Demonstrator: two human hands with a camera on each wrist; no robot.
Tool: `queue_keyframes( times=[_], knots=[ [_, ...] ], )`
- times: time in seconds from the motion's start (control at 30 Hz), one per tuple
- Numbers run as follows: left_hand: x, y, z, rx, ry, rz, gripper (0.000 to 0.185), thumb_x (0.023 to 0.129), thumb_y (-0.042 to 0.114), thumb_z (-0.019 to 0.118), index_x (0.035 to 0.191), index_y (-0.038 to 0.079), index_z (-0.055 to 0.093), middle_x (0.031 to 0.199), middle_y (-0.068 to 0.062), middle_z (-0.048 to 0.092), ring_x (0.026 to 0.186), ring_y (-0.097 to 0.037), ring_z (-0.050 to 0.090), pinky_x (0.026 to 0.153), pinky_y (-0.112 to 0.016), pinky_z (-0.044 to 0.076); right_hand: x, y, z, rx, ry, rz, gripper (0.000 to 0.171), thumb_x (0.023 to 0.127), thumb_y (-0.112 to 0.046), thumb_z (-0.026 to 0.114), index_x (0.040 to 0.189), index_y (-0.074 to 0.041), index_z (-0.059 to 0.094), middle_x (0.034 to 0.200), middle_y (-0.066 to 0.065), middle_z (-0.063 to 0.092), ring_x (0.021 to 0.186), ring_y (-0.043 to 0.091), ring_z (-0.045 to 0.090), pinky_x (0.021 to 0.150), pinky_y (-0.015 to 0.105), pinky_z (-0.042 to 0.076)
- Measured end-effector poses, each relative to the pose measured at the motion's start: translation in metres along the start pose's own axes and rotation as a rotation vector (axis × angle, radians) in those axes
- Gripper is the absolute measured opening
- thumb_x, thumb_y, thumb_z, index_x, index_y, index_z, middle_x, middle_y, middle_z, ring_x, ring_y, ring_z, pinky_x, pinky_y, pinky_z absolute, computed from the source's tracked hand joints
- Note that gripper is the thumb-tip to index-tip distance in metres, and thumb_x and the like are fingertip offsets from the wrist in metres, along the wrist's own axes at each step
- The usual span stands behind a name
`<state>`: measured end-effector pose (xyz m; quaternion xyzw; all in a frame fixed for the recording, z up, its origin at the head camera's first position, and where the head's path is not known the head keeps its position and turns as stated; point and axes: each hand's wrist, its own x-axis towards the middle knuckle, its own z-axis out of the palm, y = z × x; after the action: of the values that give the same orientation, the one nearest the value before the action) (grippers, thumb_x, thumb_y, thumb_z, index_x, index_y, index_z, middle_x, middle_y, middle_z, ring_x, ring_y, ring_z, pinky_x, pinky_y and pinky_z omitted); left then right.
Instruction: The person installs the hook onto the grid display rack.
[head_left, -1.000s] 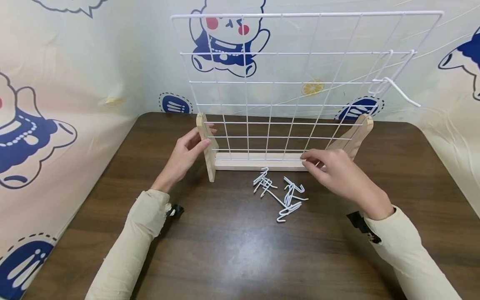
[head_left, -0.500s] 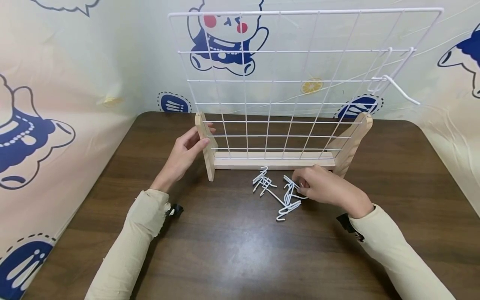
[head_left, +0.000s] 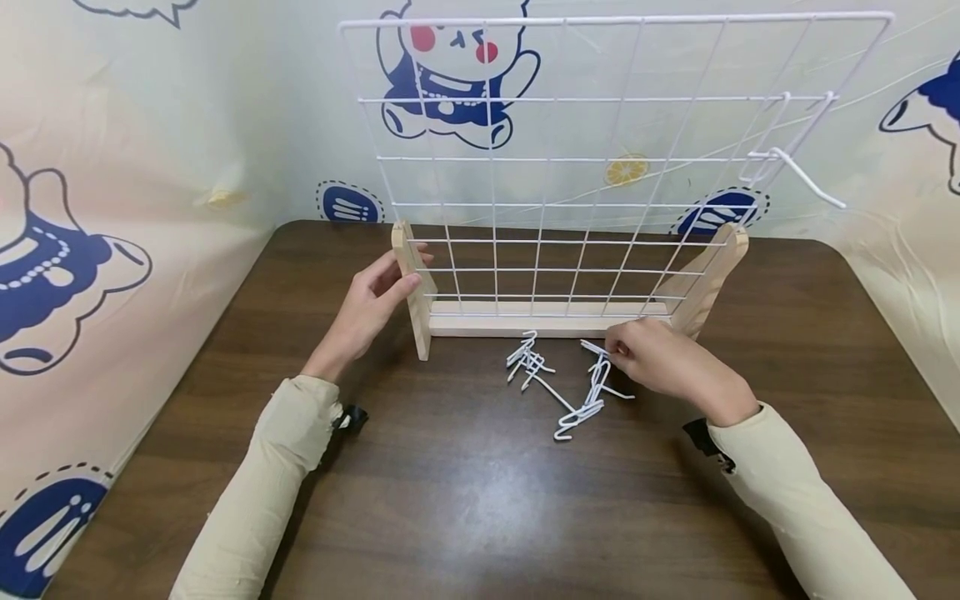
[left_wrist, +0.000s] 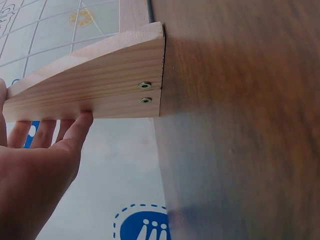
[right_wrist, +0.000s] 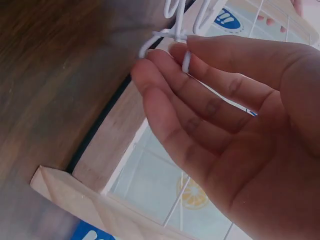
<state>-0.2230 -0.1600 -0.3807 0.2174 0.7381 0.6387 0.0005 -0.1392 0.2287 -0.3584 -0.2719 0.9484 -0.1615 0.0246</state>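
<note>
My left hand (head_left: 358, 307) holds the left wooden side panel (head_left: 419, 329) of a white wire grid rack (head_left: 538, 242), thumb in front and fingers around behind. In the left wrist view, its fingers touch the edge of that panel (left_wrist: 115, 75), which has two metal screws. My right hand (head_left: 671, 360) pinches a white metal hook (right_wrist: 187, 61) between thumb and fingertips, just in front of the rack's wooden base bar (head_left: 510, 328). The held hook overlaps other white hooks (head_left: 598, 382) lying tangled on the table. More white hooks (head_left: 529, 362) lie to their left.
One white hook (head_left: 808, 178) hangs on the grid's upper right side, its arm jutting forward. The right wooden side panel (head_left: 708, 283) stands behind my right hand. The brown table (head_left: 465, 500) reaches back to a printed cloth backdrop (head_left: 255, 125).
My right hand moved from the base bar down to the right-hand hooks, then drew slightly right and back with a hook pinched, shifting the tangle. My left hand stayed on the panel.
</note>
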Motion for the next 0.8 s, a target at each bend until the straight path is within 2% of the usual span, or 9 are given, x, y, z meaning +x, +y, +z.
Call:
queue_keyframes(
  times=[0.17,0.33,0.53,0.7,0.8],
  knots=[
    [0.001,0.0,0.0,-0.012,0.002,0.004,0.039,0.101,0.015,0.059,0.14,0.015,0.056,0.139,-0.016,0.057,0.133,-0.033,0.048,0.106,-0.046,0.042,0.001,0.003,-0.002,-0.048,0.088,-0.03,0.016,0.087,0.001,0.065,0.076,-0.011,0.064,0.066,-0.005,0.055,0.063,0.012,0.051,0.062,0.033,0.045],
    [0.001,-0.001,0.0,-0.01,0.003,0.003,0.039,0.101,0.016,0.059,0.139,0.015,0.057,0.138,-0.012,0.059,0.133,-0.034,0.048,0.105,-0.041,0.043,0.003,0.0,-0.002,-0.065,0.175,-0.071,0.019,0.086,0.003,0.065,0.076,-0.013,0.061,0.068,-0.005,0.053,0.062,0.013,0.05,0.061,0.033,0.044],
    [0.0,-0.001,-0.001,-0.005,0.007,0.005,0.038,0.101,0.017,0.059,0.139,0.015,0.057,0.137,-0.011,0.059,0.132,-0.03,0.049,0.106,-0.043,0.043,0.008,-0.011,0.013,-0.145,0.276,-0.131,0.013,0.084,0.003,0.067,0.08,-0.007,0.06,0.077,0.004,0.055,0.071,0.022,0.054,0.062,0.036,0.047],
    [-0.001,0.0,0.0,0.0,0.004,-0.004,0.039,0.101,0.017,0.059,0.139,0.016,0.057,0.138,-0.01,0.059,0.132,-0.029,0.049,0.107,-0.049,0.042,0.01,-0.016,0.029,-0.171,0.278,-0.147,0.014,0.083,0.003,0.068,0.079,-0.007,0.058,0.087,0.009,0.057,0.081,0.028,0.054,0.066,0.036,0.048],
    [-0.001,0.0,0.0,-0.005,0.002,-0.004,0.039,0.101,0.019,0.06,0.14,0.017,0.056,0.138,-0.008,0.059,0.132,-0.028,0.05,0.106,-0.047,0.042,0.01,-0.016,0.031,-0.167,0.266,-0.15,0.011,0.084,0.004,0.066,0.082,-0.006,0.062,0.094,0.012,0.06,0.085,0.029,0.056,0.071,0.038,0.05]
  ],
)
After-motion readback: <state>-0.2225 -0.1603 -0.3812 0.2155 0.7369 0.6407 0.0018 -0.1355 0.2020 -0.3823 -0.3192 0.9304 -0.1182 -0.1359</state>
